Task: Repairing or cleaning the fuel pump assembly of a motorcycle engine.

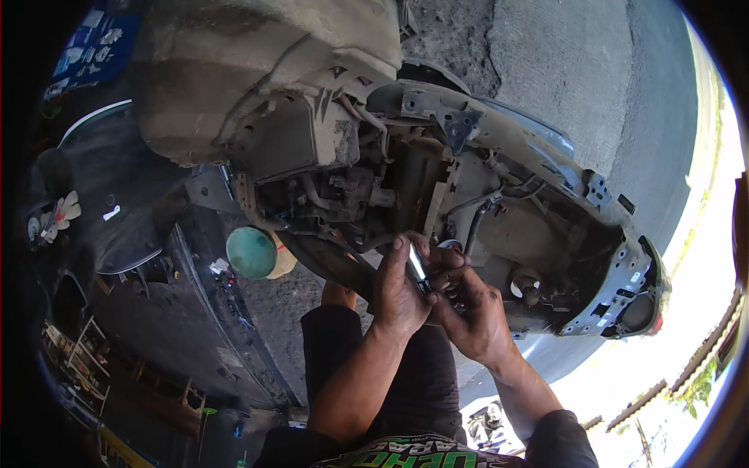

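Observation:
In front of my body, both my hands are raised together at the open underside of a car. My left hand (398,292) is closed round a shiny silver cylinder that looks like a socket (417,265), its dark end pointing down toward my right fingers. My right hand (473,312) meets it from the right, with its fingers curled and its thumb close to the socket's dark end. A round metallic edge (450,244) shows by the right fingers; most of it is hidden, and its kind is unclear. Behind the hands lie the car's dusty mechanical parts (355,195).
A dirty tan panel (265,78) fills the upper left. The stripped car frame (616,292) stretches to the right. A green bucket (251,252) stands left of my hands, beside a dark door-like panel (133,203). Grey pavement (569,70) lies beyond the car.

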